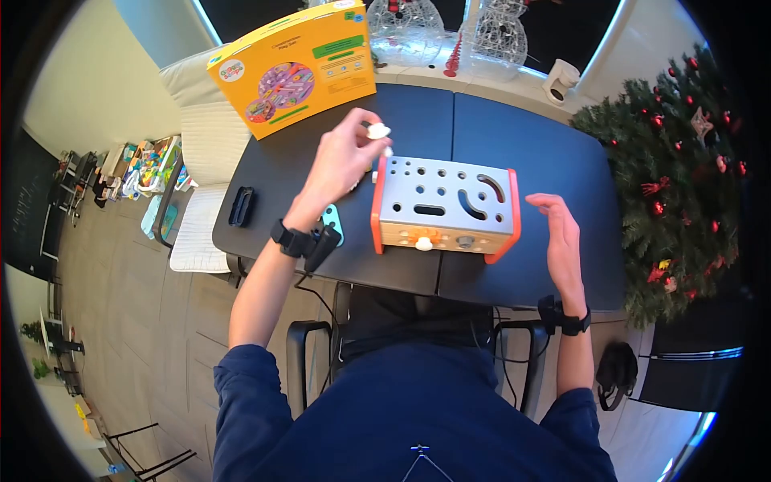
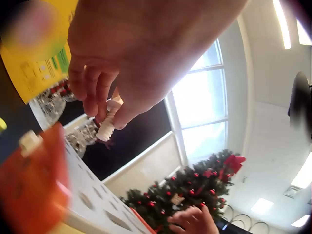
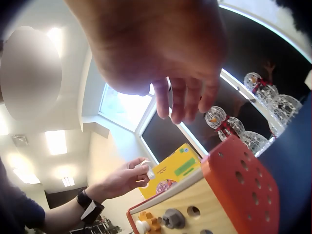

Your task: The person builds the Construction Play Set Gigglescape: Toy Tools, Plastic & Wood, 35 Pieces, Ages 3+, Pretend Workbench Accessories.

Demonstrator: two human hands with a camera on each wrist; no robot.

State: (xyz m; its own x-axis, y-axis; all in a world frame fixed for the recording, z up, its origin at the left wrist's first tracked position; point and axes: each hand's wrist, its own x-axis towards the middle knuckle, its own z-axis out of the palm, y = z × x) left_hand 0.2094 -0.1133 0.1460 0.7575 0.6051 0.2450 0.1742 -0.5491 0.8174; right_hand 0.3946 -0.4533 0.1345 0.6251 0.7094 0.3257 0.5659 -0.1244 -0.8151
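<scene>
My left hand (image 1: 337, 165) pinches a white toy screw (image 2: 108, 127) between thumb and fingers, its threaded end slanting down in the left wrist view. It hovers by the left end of a toy workbench (image 1: 442, 193) with a grey, holed top and orange-red end panels. On the bench's near wooden side are an orange gear (image 3: 149, 223), a white screw head (image 1: 424, 244) and a grey bolt (image 3: 173, 219). To the right of the bench my right hand (image 1: 560, 241) is held with fingers extended and nothing in it.
A yellow toy box (image 1: 301, 68) stands at the back left of the dark table (image 1: 554, 145). Under my left wrist lies a teal holed piece (image 1: 332, 223), with a black tray-like object (image 1: 241, 206) further left. A decorated Christmas tree (image 1: 666, 185) stands to the right.
</scene>
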